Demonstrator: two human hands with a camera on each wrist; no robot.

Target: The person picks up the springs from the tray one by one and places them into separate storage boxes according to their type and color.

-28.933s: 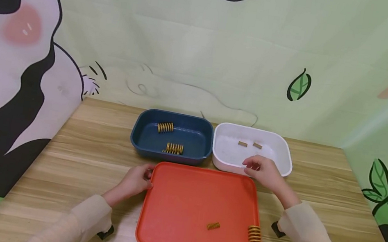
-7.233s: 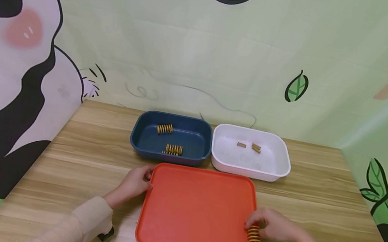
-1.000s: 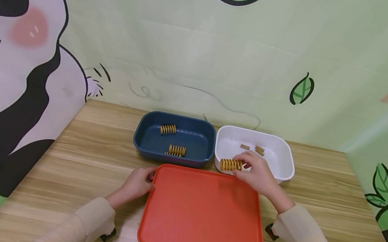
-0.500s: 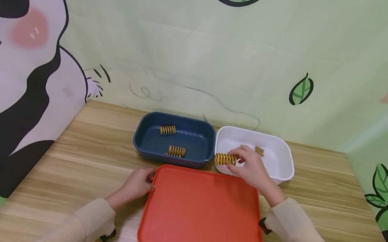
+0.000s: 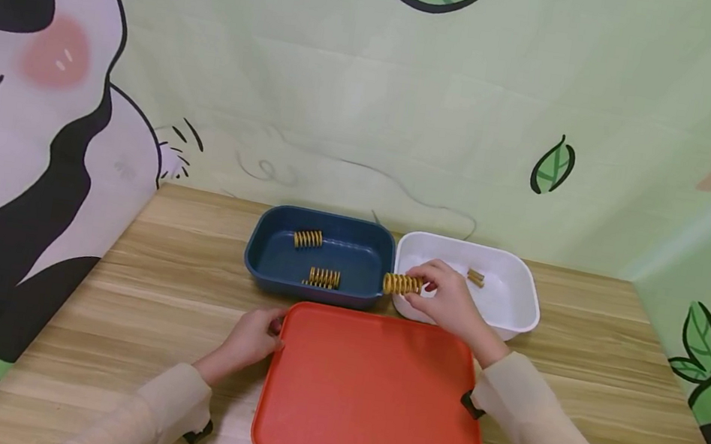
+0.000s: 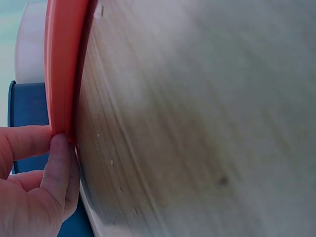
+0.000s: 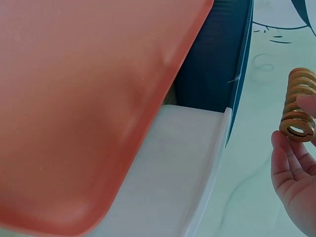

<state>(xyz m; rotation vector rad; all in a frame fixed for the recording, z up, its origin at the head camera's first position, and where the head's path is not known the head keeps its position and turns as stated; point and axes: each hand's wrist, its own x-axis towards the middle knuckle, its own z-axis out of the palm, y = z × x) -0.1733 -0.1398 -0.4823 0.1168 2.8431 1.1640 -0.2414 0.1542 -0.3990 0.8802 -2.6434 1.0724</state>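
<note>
My right hand (image 5: 449,301) pinches a thick gold coil spring (image 5: 402,284) at its right end, held sideways above the inner ends of two bins. The right wrist view shows the same spring (image 7: 298,104) between thumb and fingers. At the left, my left hand (image 5: 249,338) pinches the rim of a red tray (image 5: 371,399); in the left wrist view its thumb and fingers meet on the tray edge (image 6: 63,74). Several large gold springs (image 5: 308,239) lie in the dark blue bin (image 5: 351,299). Small thin springs (image 5: 475,277) lie in the white bin (image 5: 523,314), partly hidden by my right hand.
Both bins stand side by side behind the tray on a wooden table (image 5: 186,259). Behind the table hangs a pale green cloth (image 5: 321,80) printed with a panda and leaves.
Earlier, a small spring left the red tray and the white bin gained one. The large spring was lifted from the tray's right edge; over the last second it moved left towards the blue bin.
</note>
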